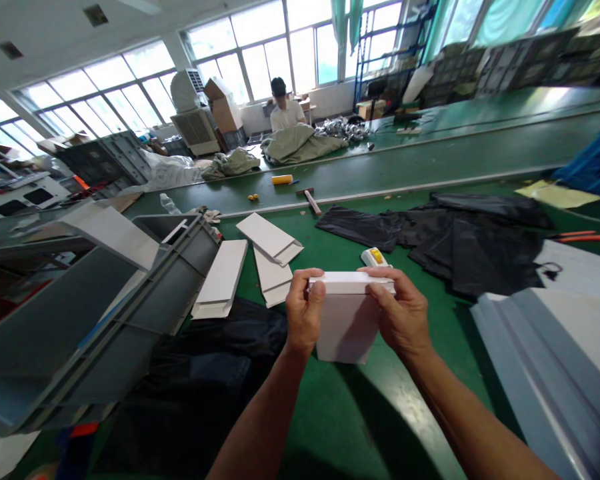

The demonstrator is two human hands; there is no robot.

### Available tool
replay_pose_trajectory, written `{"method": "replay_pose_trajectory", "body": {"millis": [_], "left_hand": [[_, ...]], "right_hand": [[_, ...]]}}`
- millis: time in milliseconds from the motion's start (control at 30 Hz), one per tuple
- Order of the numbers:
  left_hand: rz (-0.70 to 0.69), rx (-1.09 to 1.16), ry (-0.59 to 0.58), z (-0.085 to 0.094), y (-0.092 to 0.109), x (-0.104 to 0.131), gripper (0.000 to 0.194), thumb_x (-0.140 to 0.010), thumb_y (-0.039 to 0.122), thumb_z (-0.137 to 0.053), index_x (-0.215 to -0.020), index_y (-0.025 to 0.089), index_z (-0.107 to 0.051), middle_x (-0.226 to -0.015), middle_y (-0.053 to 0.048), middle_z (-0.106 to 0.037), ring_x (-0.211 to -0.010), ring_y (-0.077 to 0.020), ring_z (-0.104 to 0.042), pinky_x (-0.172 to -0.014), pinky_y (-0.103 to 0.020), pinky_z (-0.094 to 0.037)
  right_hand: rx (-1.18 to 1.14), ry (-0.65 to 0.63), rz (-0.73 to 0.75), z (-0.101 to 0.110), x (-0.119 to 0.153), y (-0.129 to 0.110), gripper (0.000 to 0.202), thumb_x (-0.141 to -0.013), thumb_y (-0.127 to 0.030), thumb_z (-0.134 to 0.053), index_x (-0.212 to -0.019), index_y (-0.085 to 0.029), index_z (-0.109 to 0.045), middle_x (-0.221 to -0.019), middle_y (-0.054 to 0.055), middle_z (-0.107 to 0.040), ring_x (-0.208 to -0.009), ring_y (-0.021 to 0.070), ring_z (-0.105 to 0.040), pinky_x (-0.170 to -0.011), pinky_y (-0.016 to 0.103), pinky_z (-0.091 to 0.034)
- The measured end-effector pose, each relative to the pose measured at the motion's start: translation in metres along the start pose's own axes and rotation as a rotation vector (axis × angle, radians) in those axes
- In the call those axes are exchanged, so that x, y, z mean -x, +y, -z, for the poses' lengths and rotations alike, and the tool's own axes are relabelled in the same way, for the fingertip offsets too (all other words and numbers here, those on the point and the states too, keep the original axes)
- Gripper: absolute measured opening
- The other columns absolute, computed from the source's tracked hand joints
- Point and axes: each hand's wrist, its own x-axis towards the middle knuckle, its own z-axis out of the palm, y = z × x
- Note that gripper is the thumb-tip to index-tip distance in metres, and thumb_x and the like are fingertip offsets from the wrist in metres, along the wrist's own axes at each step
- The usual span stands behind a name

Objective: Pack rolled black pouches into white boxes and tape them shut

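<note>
Over the green table (425, 417), a white box (347, 330) held at its top end

The green table is the largest thing, and it reaches far away to the upper right. Behind its far side is a row of windows (260, 67), and in front of them one person (286, 113) with the head bent down, near a heap of shiny metal pieces (344, 128). On the left, a grey crate (143, 323) is tilted in the view, with its open side up. At the right edge lies a stack of pale sheets (540, 373), and beyond it several black bags (485, 243) are spread flat.

The white box is at the near middle of the table, upright in front of the person's body; whether its bottom touches the table, one cannot tell. Three other boxes (223, 277) of the same white colour lie between it and the grey crate, two of them overlapping.

The left hand (305, 310) pinches the left corner of the top end, between thumb and fingers. The right hand (403, 312) pinches the right corner in the same manner.

Farther off lies a hammer (313, 203), then a yellow roll (282, 179). Just beyond the right hand is a small white-and-yellow thing (375, 257), partly hidden. Smallest are two yellow pieces (253, 197), side by side.
</note>
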Motion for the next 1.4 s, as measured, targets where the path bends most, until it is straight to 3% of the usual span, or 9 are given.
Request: {"method": "replay_pose_trajectory", "body": {"millis": [200, 367, 533, 600, 700, 867, 967, 1233, 1400], "left_hand": [[-0.049, -0.014, -0.114, 0.004, 0.002, -0.004, 0.029, -0.085, 0.049, -0.061, -0.091, 0.021, -0.064, -0.083, -0.002, -0.059, -0.074, -0.0145, -0.052, -0.07, -0.024, -0.04], [-0.251, -0.043, -0.118, 0.004, 0.0, -0.003, 0.016, -0.088, 0.036, -0.058, -0.09, 0.022, -0.066, -0.101, -0.006, -0.058, -0.099, -0.0203, -0.055, -0.087, -0.031, -0.042], [-0.361, -0.087, -0.152, 0.005, -0.003, -0.002, 0.017, -0.092, 0.03, -0.051, -0.095, 0.022, -0.065, -0.107, -0.008, -0.059, -0.105, -0.0225, -0.056, -0.093, -0.037, -0.043], [-0.399, -0.117, -0.195, 0.006, -0.004, -0.003, 0.017, -0.089, 0.029, -0.055, -0.103, 0.022, -0.063, -0.109, -0.009, -0.059, -0.107, -0.0238, -0.056, -0.095, -0.04, -0.043], [-0.482, -0.22, -0.225, 0.008, -0.006, -0.01, 0.037, -0.08, 0.029, -0.069, -0.115, 0.022, -0.058, -0.109, -0.009, -0.059, -0.105, -0.0241, -0.057, -0.094, -0.041, -0.046], [-0.755, -0.339, -0.241, 0.008, -0.012, -0.022, 0.029, -0.078, 0.03, -0.074, -0.099, 0.021, -0.057, -0.101, -0.005, -0.059, -0.102, -0.0217, -0.058, -0.091, -0.043, -0.051], [-0.847, -0.377, -0.185, 0.007, -0.016, -0.023, 0.028, -0.079, 0.029, -0.072, -0.1, 0.02, -0.055, -0.1, -0.005, -0.061, -0.103, -0.0226, -0.058, -0.09, -0.046, -0.052], [-0.882, -0.415, -0.132, 0.005, -0.024, -0.032, 0.023, -0.078, 0.012, -0.068, -0.098, 0.017, -0.058, -0.1, -0.006, -0.065, -0.101, -0.0222, -0.061, -0.087, -0.045, -0.053], [-0.841, -0.427, -0.159, 0.004, -0.029, -0.039, 0.021, -0.079, 0.012, -0.068, -0.096, 0.016, -0.058, -0.099, -0.006, -0.064, -0.101, -0.023, -0.06, -0.087, -0.046, -0.052]], "right_hand": [[-0.02, 0.026, -0.004, -0.001, 0.0, -0.002, 0.019, -0.079, -0.039, -0.072, -0.093, -0.026, -0.069, -0.104, 0.002, -0.07, -0.09, 0.0216, -0.063, -0.078, 0.034, -0.048], [-0.042, -0.022, 0.037, 0.0, 0.001, -0.001, 0.018, -0.081, -0.038, -0.07, -0.097, -0.029, -0.069, -0.108, 0.002, -0.069, -0.103, 0.0241, -0.06, -0.089, 0.04, -0.046], [-0.028, -0.025, 0.159, 0.002, -0.001, 0.0, 0.015, -0.084, -0.035, -0.067, -0.098, -0.031, -0.07, -0.122, 0.002, -0.061, -0.12, 0.0257, -0.051, -0.105, 0.047, -0.034], [-0.034, -0.036, 0.185, 0.002, -0.003, 0.001, 0.012, -0.086, -0.033, -0.066, -0.096, -0.03, -0.071, -0.119, 0.002, -0.061, -0.117, 0.0249, -0.052, -0.103, 0.046, -0.036], [-0.028, -0.055, 0.244, 0.004, -0.005, 0.004, 0.009, -0.085, -0.029, -0.067, -0.094, -0.028, -0.071, -0.109, 0.003, -0.063, -0.108, 0.0233, -0.056, -0.098, 0.043, -0.04], [0.012, -0.132, 0.375, 0.006, -0.013, 0.008, 0.02, -0.08, -0.016, -0.072, -0.096, -0.026, -0.069, -0.104, 0.004, -0.062, -0.102, 0.0211, -0.057, -0.091, 0.038, -0.044], [0.021, -0.176, 0.401, 0.005, -0.017, 0.01, 0.019, -0.082, -0.012, -0.068, -0.096, -0.025, -0.068, -0.102, 0.004, -0.063, -0.1, 0.0208, -0.058, -0.089, 0.037, -0.045], [0.089, -0.116, 0.449, -0.008, -0.027, 0.017, 0.02, -0.086, -0.009, -0.063, -0.1, -0.023, -0.067, -0.104, 0.005, -0.065, -0.098, 0.0191, -0.06, -0.088, 0.036, -0.046], [0.092, -0.087, 0.425, -0.009, -0.032, 0.02, 0.017, -0.086, -0.008, -0.062, -0.093, -0.022, -0.066, -0.1, 0.004, -0.066, -0.094, 0.0185, -0.061, -0.09, 0.037, -0.045]]}}
